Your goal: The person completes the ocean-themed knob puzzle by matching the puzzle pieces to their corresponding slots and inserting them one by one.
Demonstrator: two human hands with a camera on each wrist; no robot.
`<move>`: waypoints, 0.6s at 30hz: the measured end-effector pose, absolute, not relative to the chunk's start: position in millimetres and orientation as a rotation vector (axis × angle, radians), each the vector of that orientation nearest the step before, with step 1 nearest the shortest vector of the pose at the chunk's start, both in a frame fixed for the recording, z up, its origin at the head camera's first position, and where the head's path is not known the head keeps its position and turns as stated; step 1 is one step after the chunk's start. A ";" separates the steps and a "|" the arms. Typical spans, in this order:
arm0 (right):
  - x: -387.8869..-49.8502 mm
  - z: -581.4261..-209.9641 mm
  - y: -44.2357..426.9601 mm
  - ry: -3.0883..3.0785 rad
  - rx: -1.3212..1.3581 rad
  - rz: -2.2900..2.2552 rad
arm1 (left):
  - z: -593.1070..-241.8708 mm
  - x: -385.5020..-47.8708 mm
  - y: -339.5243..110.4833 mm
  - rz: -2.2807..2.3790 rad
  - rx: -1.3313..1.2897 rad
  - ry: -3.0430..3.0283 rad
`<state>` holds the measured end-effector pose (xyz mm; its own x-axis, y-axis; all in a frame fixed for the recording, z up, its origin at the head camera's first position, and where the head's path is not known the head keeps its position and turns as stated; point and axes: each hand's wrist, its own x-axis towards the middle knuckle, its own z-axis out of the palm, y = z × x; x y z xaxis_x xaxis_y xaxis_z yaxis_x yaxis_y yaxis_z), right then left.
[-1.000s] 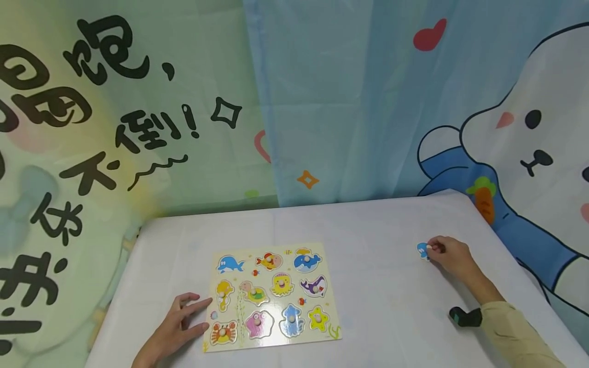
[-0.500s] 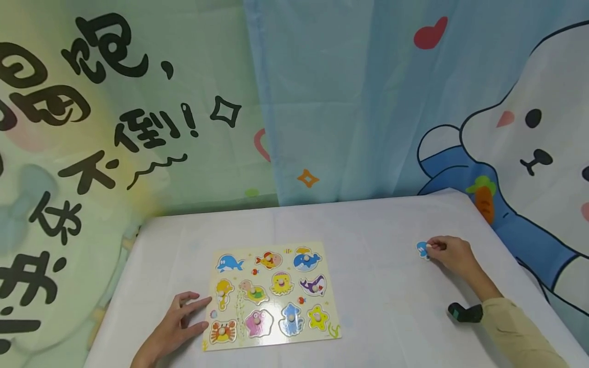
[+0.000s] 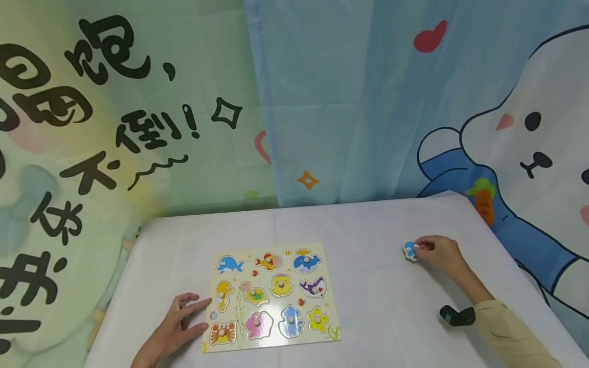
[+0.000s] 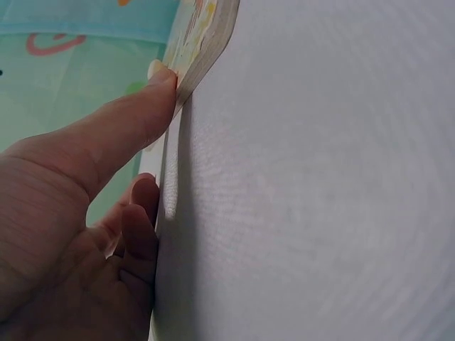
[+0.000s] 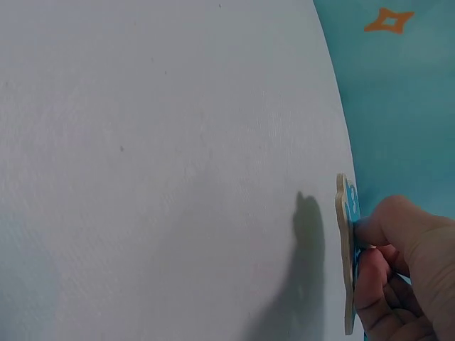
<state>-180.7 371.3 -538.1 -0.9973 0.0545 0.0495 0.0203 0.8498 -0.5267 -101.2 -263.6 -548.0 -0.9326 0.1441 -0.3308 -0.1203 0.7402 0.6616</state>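
A wooden puzzle board (image 3: 271,347) with sea-animal pieces lies on the white table. My left hand (image 3: 172,327) touches its left edge with thumb and forefinger, the fingers loosely extended. In the left wrist view the thumb (image 4: 135,114) rests against the board's edge (image 4: 210,50). Over the table's right side, my right hand (image 3: 439,253) pinches a blue puzzle piece (image 3: 409,250). The right wrist view shows that piece (image 5: 346,256) edge-on, its shadow apart from it; my fingers cover part of its face. At the board's upper left, the blue dolphin picture (image 3: 229,263) shows no knob, unlike the other animals.
A small black object (image 3: 457,316) appears beside the right sleeve (image 3: 511,327), above the table. Behind the white-covered table (image 3: 368,286) hangs a printed curtain (image 3: 331,102) with lettering and a cartoon animal (image 3: 543,128).
My right hand has shifted slightly left with the blue puzzle piece, mostly in the last half second. The left hand and the board stay in place.
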 end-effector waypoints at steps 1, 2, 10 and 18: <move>-180.3 -537.2 369.1 -2.962 -0.055 0.843 | -547.9 -101.2 -263.4 1.019 0.016 2.579; -180.0 -536.0 367.3 -2.962 -0.047 0.847 | -547.8 -101.1 -263.3 1.020 0.015 2.580; -177.2 -529.6 348.9 -2.952 0.004 0.867 | -550.5 -102.2 -264.1 1.038 0.003 2.574; -176.8 -525.6 325.8 -2.897 0.085 0.879 | -546.6 -100.5 -262.4 1.037 0.002 2.569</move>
<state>-176.8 325.8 -525.6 -0.9920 -0.0204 0.1243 -0.0860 0.8306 -0.5502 -100.5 -262.4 -546.6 -0.9317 0.1371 -0.3362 -0.1348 0.7292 0.6709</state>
